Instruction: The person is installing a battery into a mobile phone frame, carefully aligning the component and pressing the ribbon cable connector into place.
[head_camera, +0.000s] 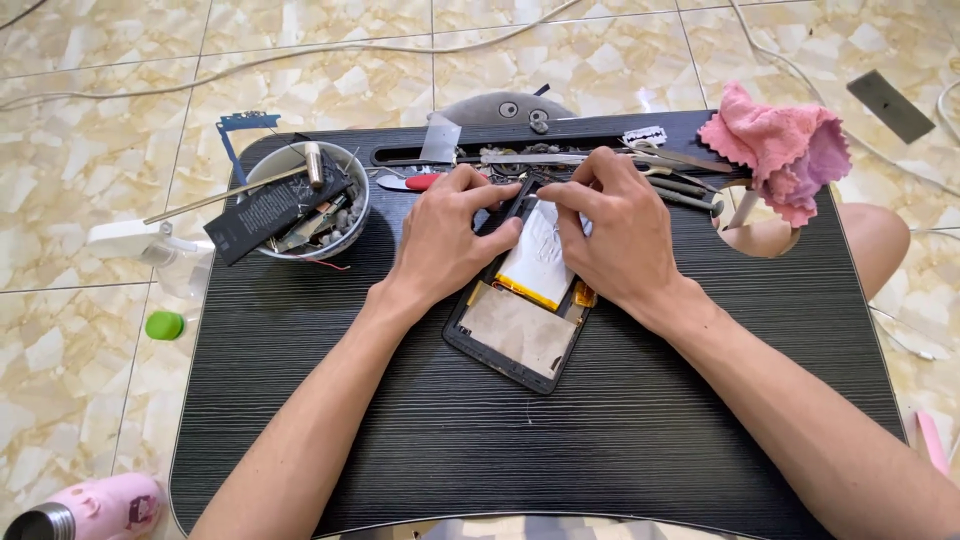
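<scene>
Bright even daylight, soft shadows, sharp w/ slight edge distortion.

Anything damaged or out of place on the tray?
The tablet lies opened up, back cover off, its silver battery exposed and creased under the left hand and right hand. A black battery strip sticks out askew over the bowl of loose scrap parts.
</scene>
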